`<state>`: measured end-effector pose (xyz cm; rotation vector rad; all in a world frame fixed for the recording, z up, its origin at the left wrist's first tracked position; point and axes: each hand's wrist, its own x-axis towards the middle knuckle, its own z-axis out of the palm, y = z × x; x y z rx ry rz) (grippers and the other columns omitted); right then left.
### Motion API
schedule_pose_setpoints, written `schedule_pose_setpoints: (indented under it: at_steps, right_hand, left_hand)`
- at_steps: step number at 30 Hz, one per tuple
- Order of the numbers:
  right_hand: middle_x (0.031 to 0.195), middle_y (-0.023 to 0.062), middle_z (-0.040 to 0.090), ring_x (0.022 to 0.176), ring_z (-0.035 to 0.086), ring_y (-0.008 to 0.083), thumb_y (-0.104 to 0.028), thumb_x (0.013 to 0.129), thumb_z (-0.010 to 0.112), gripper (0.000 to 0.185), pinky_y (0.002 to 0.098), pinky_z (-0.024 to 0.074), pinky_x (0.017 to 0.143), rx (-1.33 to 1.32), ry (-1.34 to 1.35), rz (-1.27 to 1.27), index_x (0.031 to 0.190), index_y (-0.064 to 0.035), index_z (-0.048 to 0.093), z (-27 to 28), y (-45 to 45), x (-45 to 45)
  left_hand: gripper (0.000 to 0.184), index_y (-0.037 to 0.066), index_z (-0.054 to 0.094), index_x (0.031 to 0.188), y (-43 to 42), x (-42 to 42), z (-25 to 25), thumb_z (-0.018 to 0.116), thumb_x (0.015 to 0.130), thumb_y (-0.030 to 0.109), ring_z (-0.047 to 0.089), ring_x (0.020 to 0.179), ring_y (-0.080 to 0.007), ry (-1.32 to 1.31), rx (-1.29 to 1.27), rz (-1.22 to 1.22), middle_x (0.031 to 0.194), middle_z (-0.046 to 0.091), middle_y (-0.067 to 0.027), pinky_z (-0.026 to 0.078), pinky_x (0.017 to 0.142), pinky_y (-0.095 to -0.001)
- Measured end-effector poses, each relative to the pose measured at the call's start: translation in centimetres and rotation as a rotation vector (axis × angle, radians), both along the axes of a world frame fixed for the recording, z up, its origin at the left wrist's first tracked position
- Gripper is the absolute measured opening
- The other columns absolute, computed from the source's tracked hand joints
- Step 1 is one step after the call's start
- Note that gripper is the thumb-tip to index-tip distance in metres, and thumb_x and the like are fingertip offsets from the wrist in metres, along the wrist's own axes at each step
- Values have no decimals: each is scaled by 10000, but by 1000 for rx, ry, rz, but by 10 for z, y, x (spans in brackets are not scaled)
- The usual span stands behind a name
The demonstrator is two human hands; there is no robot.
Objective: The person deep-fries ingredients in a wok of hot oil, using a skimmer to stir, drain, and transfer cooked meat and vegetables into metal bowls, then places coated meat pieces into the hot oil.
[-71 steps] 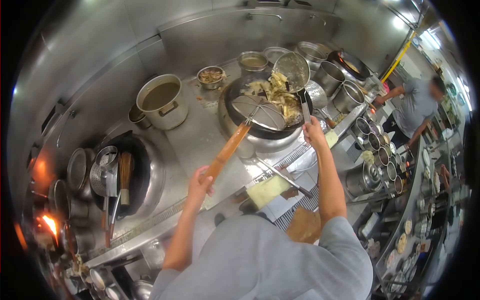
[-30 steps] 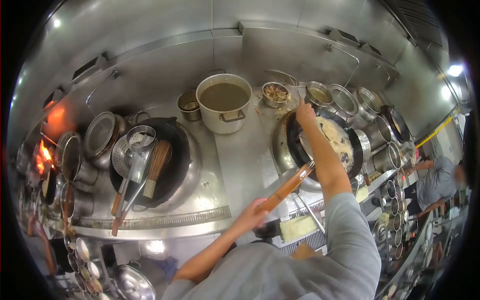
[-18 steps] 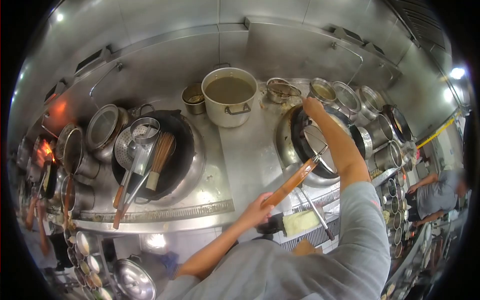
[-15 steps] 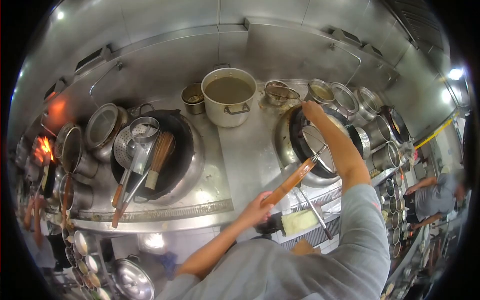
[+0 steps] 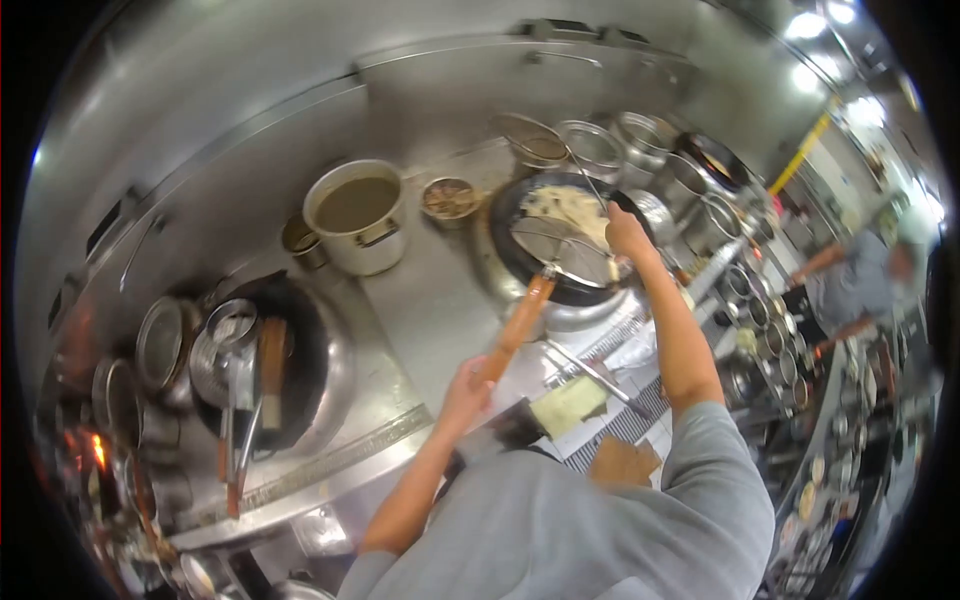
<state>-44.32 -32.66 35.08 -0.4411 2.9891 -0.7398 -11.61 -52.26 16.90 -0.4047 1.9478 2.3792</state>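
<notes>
My left hand (image 5: 468, 395) is wrapped around the wooden handle of a large round wire skimmer (image 5: 515, 325). The skimmer's head rests over the black wok (image 5: 505, 235), where pale food (image 5: 565, 205) lies. My right hand (image 5: 625, 232), at the wok's right side, grips the thin handle of a small mesh strainer (image 5: 522, 135). That strainer is held tilted over a metal pot (image 5: 545, 158) behind the wok; the pot's contents are partly hidden. Beside the wok stands a small metal bowl (image 5: 450, 200) with brownish bits in it.
A large pot of cloudy liquid (image 5: 355, 205) stands left of the bowl. Further left, a second wok (image 5: 315, 400) holds a bamboo brush (image 5: 271, 375), ladle and perforated skimmer. Several pots line the right. A metal rod (image 5: 600, 378) lies at the counter's front. Another person (image 5: 850, 285) stands far right.
The view has swung right and tilted. My right hand has carried the small strainer rightward from above the small bowl to the adjacent pot. My left hand still holds the skimmer at the wok.
</notes>
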Motion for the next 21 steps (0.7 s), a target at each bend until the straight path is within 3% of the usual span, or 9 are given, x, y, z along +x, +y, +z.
schedule_pose_setpoints:
  at_steps: [4,7,11,14,15,16,18,19,21]
  right_hand:
    - [809,242,622,448,558,313,-106,842,483,274,373,421,385,-347,-135,-134,1100,-14,466,-32,107,-6]
    - [818,267,619,516,606,340,-104,835,514,412,408,443,388,-92,72,-242,1233,-34,439,-71,157,-16]
    - [817,277,615,570,635,329,-57,823,499,396,422,466,402,-92,-88,-345,1206,-2,417,-87,175,-11]
    - [689,144,559,446,515,202,33,832,391,184,338,430,378,-671,-556,-329,1001,6,456,-88,169,-2]
    - [667,69,506,423,404,104,21,859,379,99,235,354,354,-747,-682,-307,923,17,455,-96,171,-9]
    - [667,69,506,423,404,104,21,859,379,99,235,354,354,-746,-690,-292,923,17,455,-106,174,-20]
    - [684,77,511,425,404,71,-12,883,387,84,203,318,338,-1043,-1158,-355,885,40,452,-128,180,-47]
    - [677,53,489,422,377,39,-41,909,382,110,178,287,327,-1157,-1305,-247,869,39,446,-132,178,-49]
    - [671,40,477,419,368,39,-50,916,383,111,179,287,325,-1211,-1388,-147,860,25,443,-152,169,-59]
  left_hand:
    - [489,69,419,1326,-6,-16,19,584,866,81,553,574,-124,20,-54,55,866,556,-66,454,476,-242]
    - [463,57,451,1304,-24,-10,42,585,862,82,539,560,-110,16,-91,108,846,563,-58,423,461,-232]
    - [435,44,476,1288,-34,5,91,575,867,89,518,542,-89,13,-151,206,842,575,-49,393,447,-219]
    - [431,36,474,1291,-33,12,120,568,873,85,515,535,-87,30,-183,258,853,577,-53,387,443,-212]
    - [430,33,471,1295,-30,13,129,563,878,80,515,530,-89,45,-187,258,849,572,-54,386,443,-208]
    - [430,33,471,1295,-28,13,133,563,878,80,515,530,-89,42,-193,274,849,572,-54,386,443,-208]
    - [438,31,460,1304,-26,15,139,561,882,82,519,535,-93,64,-193,252,849,564,-55,391,445,-211]
    - [438,31,460,1304,-26,16,139,561,882,82,519,535,-93,62,-194,267,849,564,-55,391,445,-211]
    - [444,33,449,1313,-21,17,135,558,885,82,526,542,-97,65,-197,249,848,555,-52,401,448,-215]
